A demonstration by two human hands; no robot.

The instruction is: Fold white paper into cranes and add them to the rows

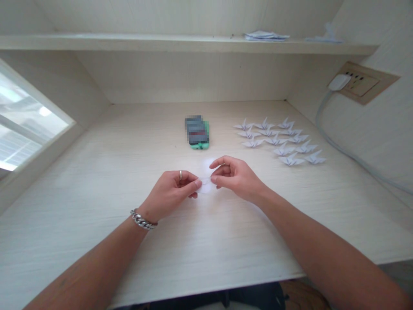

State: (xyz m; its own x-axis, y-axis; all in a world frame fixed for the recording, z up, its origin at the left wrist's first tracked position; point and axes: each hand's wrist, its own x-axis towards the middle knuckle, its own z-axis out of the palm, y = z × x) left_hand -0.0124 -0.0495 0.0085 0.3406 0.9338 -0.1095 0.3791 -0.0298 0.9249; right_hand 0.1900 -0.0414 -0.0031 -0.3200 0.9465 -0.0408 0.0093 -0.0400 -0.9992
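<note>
A small white piece of paper is held between my two hands over the middle of the desk; glare washes out its folds. My left hand, with a ring and a chain bracelet, pinches its left side between thumb and fingers. On the other side, the thumb and index finger of my right hand close on the paper's right edge. Several folded white paper cranes stand in loose rows to the right, beyond my right hand. Behind the paper lies a phone in a green case, its screen blurred out.
A shelf spans the back, bearing a stack of white paper and another pale paper piece. At right, a white charger sits in a wall socket, its cable trailing along the desk's side. A window is at left.
</note>
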